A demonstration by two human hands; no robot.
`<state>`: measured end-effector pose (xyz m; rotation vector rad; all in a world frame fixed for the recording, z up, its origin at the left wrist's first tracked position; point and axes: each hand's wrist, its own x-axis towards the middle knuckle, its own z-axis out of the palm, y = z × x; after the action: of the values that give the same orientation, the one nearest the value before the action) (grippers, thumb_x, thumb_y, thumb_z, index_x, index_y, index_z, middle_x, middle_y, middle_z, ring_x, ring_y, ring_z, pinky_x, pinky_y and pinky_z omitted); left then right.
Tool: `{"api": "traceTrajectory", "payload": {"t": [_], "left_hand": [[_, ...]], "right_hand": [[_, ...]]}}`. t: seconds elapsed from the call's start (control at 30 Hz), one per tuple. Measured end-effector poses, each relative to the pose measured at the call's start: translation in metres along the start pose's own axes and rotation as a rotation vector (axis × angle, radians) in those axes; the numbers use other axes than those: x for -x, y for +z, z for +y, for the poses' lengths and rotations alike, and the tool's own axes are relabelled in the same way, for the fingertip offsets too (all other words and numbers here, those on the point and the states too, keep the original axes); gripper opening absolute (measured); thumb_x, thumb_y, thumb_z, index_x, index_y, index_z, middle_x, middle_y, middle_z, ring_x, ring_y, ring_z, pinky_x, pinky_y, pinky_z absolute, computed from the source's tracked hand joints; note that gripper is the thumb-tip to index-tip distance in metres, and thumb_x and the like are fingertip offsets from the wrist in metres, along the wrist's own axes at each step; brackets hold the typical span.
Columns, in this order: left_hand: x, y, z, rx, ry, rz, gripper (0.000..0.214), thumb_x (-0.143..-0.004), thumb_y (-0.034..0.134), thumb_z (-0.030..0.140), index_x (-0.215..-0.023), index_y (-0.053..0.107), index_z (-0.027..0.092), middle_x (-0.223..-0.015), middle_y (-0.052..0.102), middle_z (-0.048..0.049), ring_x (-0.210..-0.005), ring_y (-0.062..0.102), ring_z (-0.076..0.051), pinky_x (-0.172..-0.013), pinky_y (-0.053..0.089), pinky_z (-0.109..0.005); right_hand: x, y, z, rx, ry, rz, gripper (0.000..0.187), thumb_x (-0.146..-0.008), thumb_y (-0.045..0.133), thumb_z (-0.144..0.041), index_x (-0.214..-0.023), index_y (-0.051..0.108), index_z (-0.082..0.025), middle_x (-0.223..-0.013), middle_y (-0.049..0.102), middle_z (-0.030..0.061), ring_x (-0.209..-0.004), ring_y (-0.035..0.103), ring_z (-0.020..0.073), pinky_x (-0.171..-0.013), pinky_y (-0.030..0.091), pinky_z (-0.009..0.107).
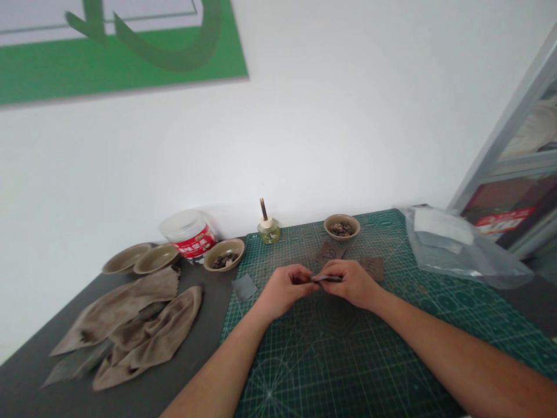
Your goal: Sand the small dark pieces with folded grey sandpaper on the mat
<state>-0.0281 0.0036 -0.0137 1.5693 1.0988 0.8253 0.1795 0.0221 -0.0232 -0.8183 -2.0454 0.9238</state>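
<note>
Both my hands meet over the middle of the green cutting mat (331, 360). My right hand (352, 283) pinches a thin flat grey strip (327, 278) that points left toward my left hand (285, 288). My left hand's fingers are curled closed at the strip's left end; what they pinch is hidden. Brown flat pieces (329, 251) lie on the mat just beyond my hands, and another brown piece (373, 266) sits to the right of them. A small grey square piece (244, 286) rests at the mat's left edge.
Brown cloths (130, 322) lie on the dark table at left. Behind them stand two empty bowls (141, 258), a white tub with a red label (189, 233) and a bowl of dark bits (224, 254). A small bottle (268, 227), another filled bowl (342, 226) and a clear plastic bag (456, 247) stand farther back.
</note>
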Motion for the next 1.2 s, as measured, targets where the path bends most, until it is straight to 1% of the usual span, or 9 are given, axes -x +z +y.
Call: {"api": "traceTrajectory", "payload": {"t": [0.1,0.23,0.37,0.5,0.67,0.8,0.93,1.1,1.2], "left_hand": [[0.0007,0.0002,-0.0001,-0.002,0.027,-0.007,0.025,-0.072,0.073,0.028,-0.093,0.069,0.014,-0.081,0.07,-0.004,-0.07,0.061,-0.013,-0.064,0.045,-0.023],[0.0017,0.0012,0.0002,-0.037,0.017,0.015,0.023,-0.071,0.073,0.031,-0.086,0.069,0.014,-0.071,0.067,-0.0016,-0.061,0.058,-0.012,-0.057,0.041,-0.022],[0.0018,0.0017,0.0005,-0.029,0.029,0.004,0.026,-0.071,0.073,0.031,-0.09,0.069,0.014,-0.079,0.07,-0.0042,-0.069,0.061,-0.014,-0.063,0.044,-0.023],[0.001,0.0008,-0.0011,-0.07,0.034,0.036,0.023,-0.072,0.072,0.033,-0.084,0.069,0.014,-0.072,0.068,-0.0021,-0.062,0.058,-0.012,-0.057,0.041,-0.022],[0.0006,0.0005,-0.0015,-0.077,0.04,0.02,0.025,-0.071,0.073,0.03,-0.09,0.07,0.014,-0.08,0.07,-0.0047,-0.071,0.062,-0.015,-0.064,0.045,-0.024],[0.0017,0.0003,0.0001,-0.077,0.034,0.015,0.024,-0.073,0.071,0.031,-0.089,0.07,0.014,-0.078,0.07,-0.004,-0.068,0.061,-0.014,-0.062,0.044,-0.023],[0.0024,-0.0001,-0.0011,-0.107,0.043,-0.001,0.025,-0.072,0.072,0.031,-0.091,0.07,0.014,-0.08,0.07,-0.0047,-0.071,0.062,-0.015,-0.063,0.044,-0.024],[0.0013,-0.0008,-0.0039,-0.172,0.044,0.031,0.024,-0.073,0.071,0.036,-0.082,0.068,0.014,-0.069,0.066,-0.0016,-0.062,0.057,-0.013,-0.056,0.04,-0.022],[0.0013,-0.0004,-0.0035,-0.143,0.041,0.009,0.024,-0.071,0.073,0.032,-0.086,0.069,0.014,-0.076,0.069,-0.0032,-0.068,0.061,-0.014,-0.061,0.044,-0.023]], "right_hand": [[0.0015,0.0004,0.0004,-0.014,-0.001,-0.021,0.019,-0.078,0.067,-0.02,-0.095,0.075,-0.024,-0.087,0.07,0.0027,-0.078,0.065,0.0147,-0.07,0.048,0.024],[0.0028,0.0006,0.0004,0.01,0.001,0.014,0.019,-0.078,0.068,-0.021,-0.095,0.076,-0.024,-0.088,0.071,0.003,-0.08,0.065,0.0154,-0.074,0.049,0.026],[0.0026,0.0006,0.0,-0.006,-0.015,-0.016,0.017,-0.078,0.068,-0.021,-0.093,0.076,-0.024,-0.089,0.071,0.0028,-0.079,0.065,0.0152,-0.073,0.049,0.026],[0.0013,0.0011,0.0,0.01,-0.009,0.022,0.018,-0.078,0.068,-0.022,-0.094,0.075,-0.024,-0.089,0.071,0.0027,-0.08,0.065,0.0155,-0.074,0.049,0.026],[0.0012,0.0016,0.0007,-0.001,-0.014,-0.026,0.017,-0.078,0.067,-0.02,-0.093,0.075,-0.023,-0.088,0.07,0.0025,-0.078,0.065,0.0148,-0.072,0.048,0.025],[0.0016,0.0011,0.0008,0.014,-0.005,0.003,0.019,-0.078,0.067,-0.02,-0.095,0.075,-0.024,-0.088,0.071,0.0023,-0.079,0.065,0.015,-0.073,0.048,0.025],[0.0015,-0.0001,-0.0003,0.004,-0.035,-0.054,0.018,-0.079,0.067,-0.021,-0.094,0.075,-0.024,-0.089,0.07,0.0025,-0.079,0.065,0.0146,-0.072,0.048,0.024],[0.0009,0.0006,-0.0008,0.045,-0.037,-0.009,0.019,-0.08,0.067,-0.023,-0.097,0.075,-0.025,-0.089,0.07,0.0023,-0.08,0.065,0.0147,-0.074,0.048,0.025],[0.0007,0.0009,0.0002,0.034,-0.047,-0.058,0.019,-0.079,0.066,-0.021,-0.096,0.075,-0.025,-0.088,0.07,0.0017,-0.078,0.065,0.0141,-0.072,0.048,0.024]]}}
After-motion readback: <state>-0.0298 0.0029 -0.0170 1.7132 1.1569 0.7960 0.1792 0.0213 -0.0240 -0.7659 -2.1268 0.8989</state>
